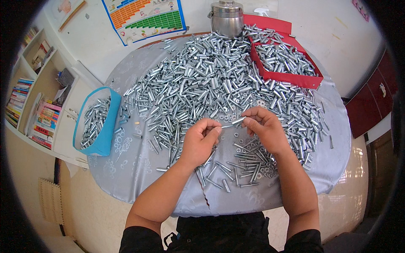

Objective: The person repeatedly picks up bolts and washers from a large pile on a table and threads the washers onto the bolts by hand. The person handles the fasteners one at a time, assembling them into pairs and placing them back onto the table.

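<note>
Above the near middle of the table, my left hand [199, 142] pinches a thin bolt [226, 126] between thumb and fingers. Close to it, my right hand [266, 130] grips a shiny metal sleeve [238, 120]. Bolt and sleeve are roughly in line, end toward end; whether the tip has entered the sleeve is too small to tell. Beneath my right hand lie loose bolts [249, 166] with several hex nuts [266, 170]. Beyond both hands spreads a large heap of metal sleeves and bolts [198, 78], with washers [230, 117] at its near edge.
A blue open box [105, 126] of metal parts stands at the left. At the far right is a red box [291, 79], also filled. A steel pot [227, 19] stands at the back. The grey tablecloth [126, 177] reaches the round near edge; a bookshelf [42, 92] is left.
</note>
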`<state>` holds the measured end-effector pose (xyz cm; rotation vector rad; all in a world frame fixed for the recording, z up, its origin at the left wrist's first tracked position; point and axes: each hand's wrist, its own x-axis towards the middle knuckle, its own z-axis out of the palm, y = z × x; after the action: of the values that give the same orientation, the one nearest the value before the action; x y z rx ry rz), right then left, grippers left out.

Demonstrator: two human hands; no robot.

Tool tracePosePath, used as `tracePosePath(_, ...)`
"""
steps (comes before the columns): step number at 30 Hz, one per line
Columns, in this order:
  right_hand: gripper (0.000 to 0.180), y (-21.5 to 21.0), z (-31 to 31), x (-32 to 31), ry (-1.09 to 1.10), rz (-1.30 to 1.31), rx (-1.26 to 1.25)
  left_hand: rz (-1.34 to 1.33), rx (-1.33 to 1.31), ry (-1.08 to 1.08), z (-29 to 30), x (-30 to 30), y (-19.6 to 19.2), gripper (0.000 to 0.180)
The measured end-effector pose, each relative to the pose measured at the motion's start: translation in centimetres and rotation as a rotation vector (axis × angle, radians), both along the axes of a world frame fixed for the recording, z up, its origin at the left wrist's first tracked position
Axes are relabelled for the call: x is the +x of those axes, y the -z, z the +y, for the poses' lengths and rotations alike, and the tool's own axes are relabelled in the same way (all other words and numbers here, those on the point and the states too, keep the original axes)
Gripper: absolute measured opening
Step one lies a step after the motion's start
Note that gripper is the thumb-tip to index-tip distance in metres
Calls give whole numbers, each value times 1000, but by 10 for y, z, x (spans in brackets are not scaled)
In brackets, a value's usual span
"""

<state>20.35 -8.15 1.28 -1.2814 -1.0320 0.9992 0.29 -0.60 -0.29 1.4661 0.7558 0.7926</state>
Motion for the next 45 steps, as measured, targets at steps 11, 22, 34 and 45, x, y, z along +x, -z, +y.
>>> tracePosePath(11, 16, 3, -1, 3, -21, 8, -3, -21, -31, -26, 3, -1, 3, 10)
tracePosePath(22, 19, 5, -1, 0, -113, -8, -36, -67, -165, -1, 5, 0, 2, 15)
tracePosePath(34, 12, 3, -4, -7, -38, -203, 8, -4, 7, 165, -7, 3, 4, 28)
tracePosePath(45, 14, 2, -4, 7, 10, -701, 27, -132, -124, -22, 3, 0, 4, 22)
